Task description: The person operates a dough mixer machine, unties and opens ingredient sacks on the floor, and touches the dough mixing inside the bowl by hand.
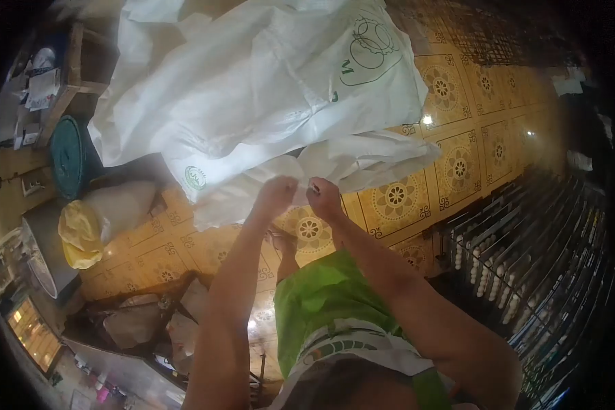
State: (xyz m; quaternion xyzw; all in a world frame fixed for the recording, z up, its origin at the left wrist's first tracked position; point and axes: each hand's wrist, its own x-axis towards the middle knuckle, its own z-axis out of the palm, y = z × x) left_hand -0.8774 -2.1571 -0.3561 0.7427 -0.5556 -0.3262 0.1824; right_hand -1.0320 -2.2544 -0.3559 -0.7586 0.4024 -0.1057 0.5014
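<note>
Both arms reach forward over the white sheet-like sack material [369,164] near the middle. My left hand [278,196] is closed in a fist, pinching the edge of this material. Beside it, a short gap apart, my right hand [323,198] is closed too, with the thumb against the fingers at the same edge. Beyond the hands lies a large white sack [253,82] with green printing, creased and spread wide. The exact grip of the fingers on the thin edge is partly hidden.
Yellow patterned floor tiles [458,164] surround the sacks. At the left are a green round lid [67,157] and a yellow bag [80,236]. A box of brown pieces [133,324] stands lower left. Racks with rows of whitish round items [502,273] stand at the right.
</note>
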